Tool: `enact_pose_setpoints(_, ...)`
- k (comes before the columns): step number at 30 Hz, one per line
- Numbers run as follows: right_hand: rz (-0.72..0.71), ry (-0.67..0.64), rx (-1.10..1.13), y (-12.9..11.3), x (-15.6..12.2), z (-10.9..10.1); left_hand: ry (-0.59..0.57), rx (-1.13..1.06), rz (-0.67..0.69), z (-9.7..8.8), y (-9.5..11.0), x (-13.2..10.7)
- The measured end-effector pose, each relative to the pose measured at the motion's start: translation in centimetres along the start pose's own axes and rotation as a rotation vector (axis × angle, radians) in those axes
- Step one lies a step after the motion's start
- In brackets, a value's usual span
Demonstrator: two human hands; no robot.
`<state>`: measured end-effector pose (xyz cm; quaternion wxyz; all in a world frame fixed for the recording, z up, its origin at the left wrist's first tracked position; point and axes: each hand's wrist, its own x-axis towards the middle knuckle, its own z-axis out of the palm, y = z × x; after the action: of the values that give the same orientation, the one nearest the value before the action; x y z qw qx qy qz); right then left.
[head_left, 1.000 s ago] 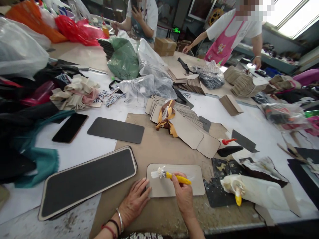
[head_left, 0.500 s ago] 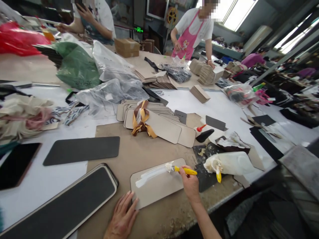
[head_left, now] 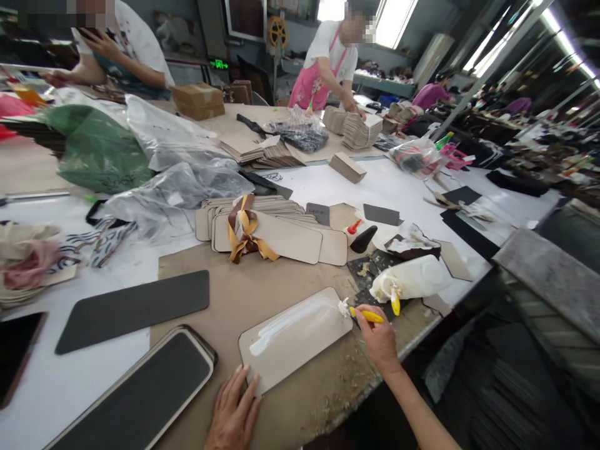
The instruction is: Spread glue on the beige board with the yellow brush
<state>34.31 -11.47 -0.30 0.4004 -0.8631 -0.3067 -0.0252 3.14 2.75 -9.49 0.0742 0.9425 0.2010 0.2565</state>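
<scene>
A beige rounded board lies flat before me, with a streak of wet white glue along its far half. My right hand grips a small brush by its yellow handle; the white-caked bristles are at the board's right end. My left hand rests flat with fingers apart, its fingertips on the board's near left corner. Beyond my right hand, a white plastic bottle lies on its side, thick white glue about its opening and a second yellow handle sticking out.
Dark grey panels and a stack of dark-topped boards lie at the left. A ribbon-tied bundle of beige boards is behind the work. Plastic bags cover the far left. Across the table stands a person in a pink apron.
My right hand has drawn the brush rightward to the board's end, and the white streak is longer. My left hand stays on the corner. The view has turned somewhat to the right.
</scene>
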Motion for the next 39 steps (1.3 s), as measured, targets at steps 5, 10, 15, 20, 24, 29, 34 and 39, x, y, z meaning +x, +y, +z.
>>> enact_pose_setpoints(5,-0.132,-0.036,-0.017,-2.2,-3.3,1.2,0.042,0.011,0.008,-0.2,0.3,0.4)
enact_pose_setpoints(10,-0.301,-0.121,-0.005,-6.8,-7.9,3.9,0.067,-0.01,0.0,-0.1,0.5,0.4)
enact_pose_setpoints(15,-0.407,-0.19,0.071,-10.2,-11.0,5.5,0.067,-0.09,-0.095,-0.4,0.8,0.3)
enact_pose_setpoints(20,-0.358,-0.196,0.198,-10.7,-12.0,6.4,0.028,-0.204,-0.152,-1.1,0.8,0.4)
enact_pose_setpoints(24,-0.287,-0.244,0.272,-11.3,-12.5,7.0,0.018,-0.264,-0.148,-1.6,0.4,0.5)
enact_pose_setpoints(29,-0.112,-0.302,0.37,-11.9,-12.3,8.1,0.049,-0.266,-0.117,-1.6,0.2,0.3)
enact_pose_setpoints(34,0.147,-0.306,0.51,-10.6,-11.6,8.5,0.039,-0.284,-0.107,-1.4,0.0,0.1)
enact_pose_setpoints(39,0.173,-0.252,0.408,-10.0,-11.2,7.6,0.052,-0.306,-0.118,-1.5,0.0,0.2)
